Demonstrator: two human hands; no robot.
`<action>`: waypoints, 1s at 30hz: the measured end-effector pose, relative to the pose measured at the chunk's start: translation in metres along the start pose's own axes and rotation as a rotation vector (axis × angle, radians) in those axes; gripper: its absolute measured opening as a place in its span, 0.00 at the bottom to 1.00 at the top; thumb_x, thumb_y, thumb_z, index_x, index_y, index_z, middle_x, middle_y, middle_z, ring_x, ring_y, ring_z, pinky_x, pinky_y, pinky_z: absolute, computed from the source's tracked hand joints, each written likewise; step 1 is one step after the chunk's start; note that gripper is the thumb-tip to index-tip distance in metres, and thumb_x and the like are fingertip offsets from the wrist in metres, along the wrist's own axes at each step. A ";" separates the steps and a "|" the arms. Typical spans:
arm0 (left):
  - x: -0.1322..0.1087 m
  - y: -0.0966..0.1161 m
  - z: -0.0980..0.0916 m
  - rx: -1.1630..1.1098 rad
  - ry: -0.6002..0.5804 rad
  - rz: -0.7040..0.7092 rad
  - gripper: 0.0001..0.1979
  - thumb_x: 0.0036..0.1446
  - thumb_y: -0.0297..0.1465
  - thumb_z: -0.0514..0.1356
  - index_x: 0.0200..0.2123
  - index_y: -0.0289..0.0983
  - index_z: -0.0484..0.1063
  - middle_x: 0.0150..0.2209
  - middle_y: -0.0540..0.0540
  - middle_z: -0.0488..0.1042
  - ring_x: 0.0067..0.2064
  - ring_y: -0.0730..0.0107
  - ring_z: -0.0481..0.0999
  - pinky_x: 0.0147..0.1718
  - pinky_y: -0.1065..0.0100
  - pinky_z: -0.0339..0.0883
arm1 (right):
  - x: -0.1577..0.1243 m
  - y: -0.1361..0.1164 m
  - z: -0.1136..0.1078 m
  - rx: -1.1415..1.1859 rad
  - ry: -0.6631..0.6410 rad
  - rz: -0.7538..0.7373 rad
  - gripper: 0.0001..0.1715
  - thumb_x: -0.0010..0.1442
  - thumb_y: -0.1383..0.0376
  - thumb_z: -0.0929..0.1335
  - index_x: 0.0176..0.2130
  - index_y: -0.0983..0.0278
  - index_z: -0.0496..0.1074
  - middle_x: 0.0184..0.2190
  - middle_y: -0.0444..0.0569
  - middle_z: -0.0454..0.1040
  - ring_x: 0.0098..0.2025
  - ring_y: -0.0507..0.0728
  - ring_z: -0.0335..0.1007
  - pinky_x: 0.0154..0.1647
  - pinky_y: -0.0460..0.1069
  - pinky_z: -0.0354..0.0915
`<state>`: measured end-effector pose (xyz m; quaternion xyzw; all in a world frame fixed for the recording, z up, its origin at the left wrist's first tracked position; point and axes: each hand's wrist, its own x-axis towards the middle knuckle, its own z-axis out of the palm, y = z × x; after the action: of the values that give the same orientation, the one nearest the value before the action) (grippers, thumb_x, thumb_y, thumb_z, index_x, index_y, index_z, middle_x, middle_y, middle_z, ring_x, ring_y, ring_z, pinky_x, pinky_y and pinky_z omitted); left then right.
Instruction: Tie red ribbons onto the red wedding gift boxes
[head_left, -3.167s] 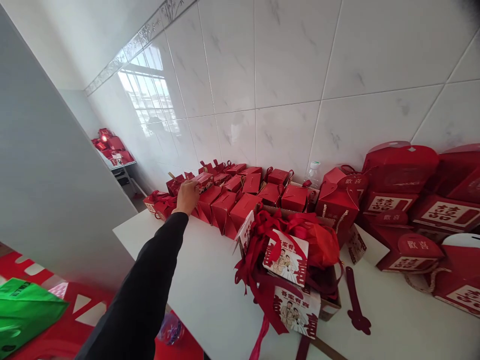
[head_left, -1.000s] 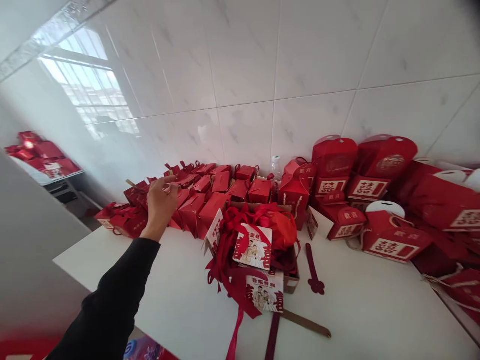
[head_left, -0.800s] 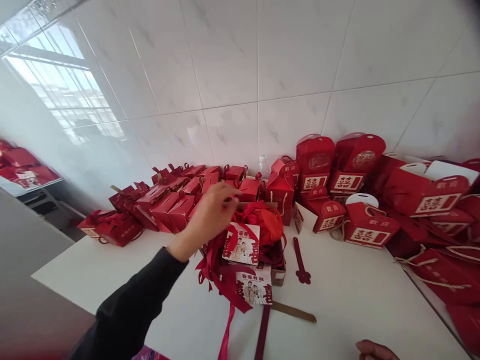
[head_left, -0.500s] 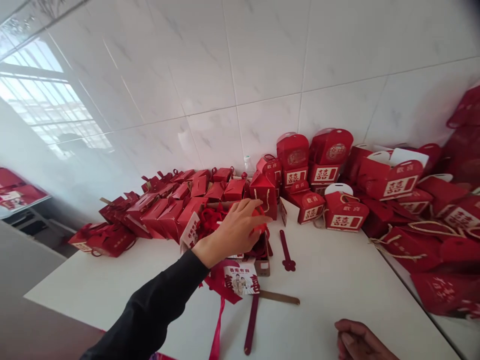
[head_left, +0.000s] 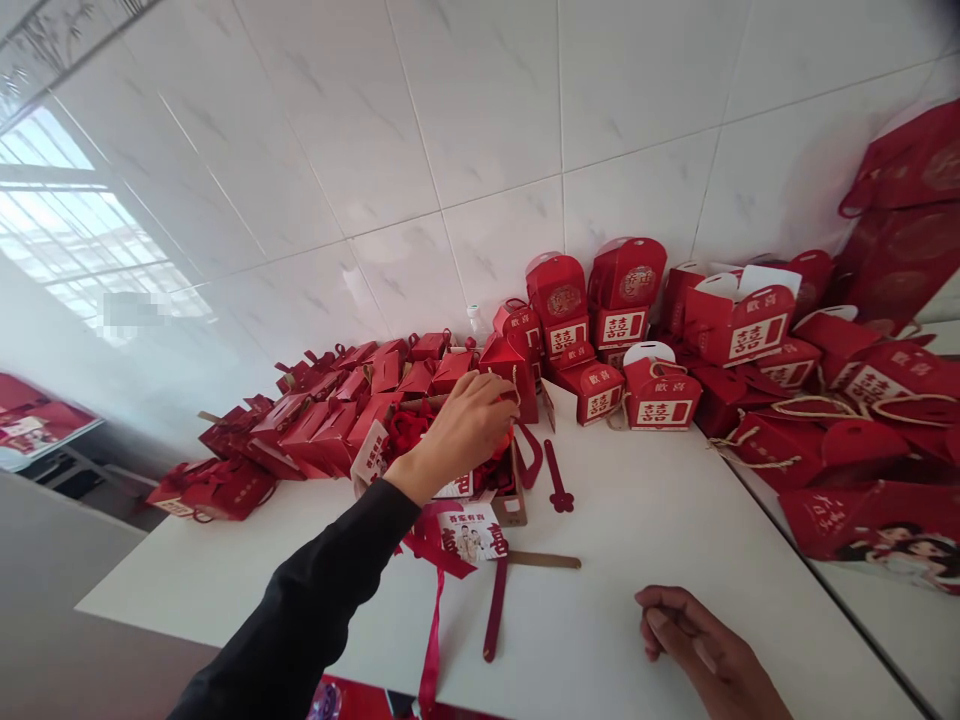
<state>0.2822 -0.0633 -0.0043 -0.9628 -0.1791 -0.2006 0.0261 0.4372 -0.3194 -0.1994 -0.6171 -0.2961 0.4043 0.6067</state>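
My left hand, in a black sleeve, reaches over a small open cardboard box stuffed with red ribbons and printed cards. Its fingers curl down and close on a red bundle at the top of the box. My right hand lies on the white table near the front edge, well to the right of the box. Its fingers are curled in and nothing shows in them.
Several small red gift boxes sit in rows behind and left of the cardboard box. Larger red handled boxes line the tiled wall, with red bags at the right. Loose red strips lie on the table. A clear bottle stands by the wall.
My left hand left the small gift boxes at the left, swung right to the cardboard box and closed its fingers. My right hand came into view on the table.
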 end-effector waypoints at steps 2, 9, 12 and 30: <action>0.001 0.014 -0.008 -0.074 0.094 -0.090 0.10 0.64 0.23 0.57 0.39 0.36 0.80 0.46 0.39 0.80 0.51 0.54 0.75 0.56 0.49 0.66 | 0.001 0.000 -0.002 0.010 -0.004 -0.001 0.25 0.61 0.40 0.70 0.36 0.57 0.78 0.25 0.44 0.73 0.30 0.57 0.68 0.37 0.48 0.68; -0.020 0.120 0.039 -0.891 0.124 -0.558 0.07 0.61 0.29 0.61 0.36 0.38 0.80 0.32 0.45 0.81 0.31 0.66 0.75 0.31 0.66 0.68 | 0.004 -0.010 -0.007 0.079 -0.037 -0.014 0.26 0.59 0.41 0.72 0.44 0.58 0.78 0.30 0.48 0.77 0.33 0.59 0.73 0.37 0.49 0.72; -0.036 0.160 0.080 -1.160 0.040 -0.721 0.05 0.56 0.28 0.63 0.32 0.38 0.80 0.29 0.45 0.80 0.30 0.67 0.74 0.31 0.65 0.66 | 0.001 -0.023 -0.007 0.086 0.110 -0.048 0.29 0.56 0.40 0.74 0.46 0.57 0.78 0.34 0.48 0.78 0.32 0.59 0.71 0.32 0.49 0.70; -0.076 0.196 0.119 -1.765 -0.050 -0.877 0.27 0.51 0.49 0.72 0.43 0.35 0.72 0.28 0.50 0.76 0.31 0.72 0.74 0.35 0.67 0.65 | -0.008 -0.036 -0.032 -0.110 0.017 0.070 0.28 0.62 0.41 0.69 0.27 0.61 0.71 0.21 0.44 0.68 0.26 0.55 0.61 0.28 0.50 0.60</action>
<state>0.3313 -0.2571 -0.1397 -0.4889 -0.3066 -0.2336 -0.7825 0.4655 -0.3391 -0.1646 -0.6629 -0.2907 0.4032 0.5599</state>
